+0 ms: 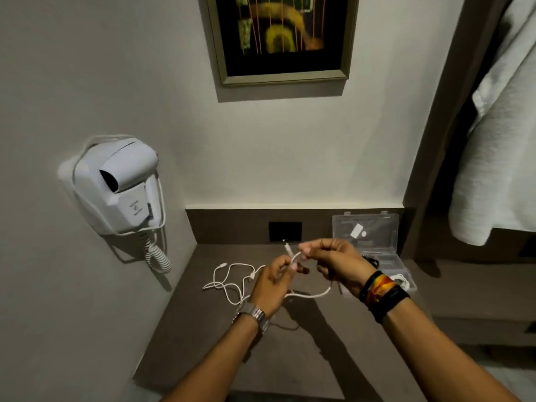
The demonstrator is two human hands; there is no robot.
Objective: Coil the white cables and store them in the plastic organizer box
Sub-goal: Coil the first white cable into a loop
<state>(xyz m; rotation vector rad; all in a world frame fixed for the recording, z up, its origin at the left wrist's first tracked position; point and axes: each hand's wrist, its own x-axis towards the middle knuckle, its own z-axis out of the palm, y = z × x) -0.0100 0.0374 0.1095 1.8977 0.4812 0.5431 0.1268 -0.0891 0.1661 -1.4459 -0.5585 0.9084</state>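
Both hands hold one white cable (311,295) above the brown desk. My left hand (274,281) pinches it near one end, whose plug sticks up between the hands. My right hand (333,258) grips the same cable a little to the right; the rest hangs in a loop below my right wrist. Other white cables (229,278) lie loose and tangled on the desk left of my left hand. The clear plastic organizer box (374,250) stands open at the back right, lid up against the wall, with a coiled white cable (401,280) and a dark cable inside.
A white wall-mounted hair dryer (119,187) with a curly cord hangs on the left wall. A black socket panel (285,231) sits in the desk's back strip. A framed picture (282,39) hangs above. White cloth (499,140) hangs at the right.
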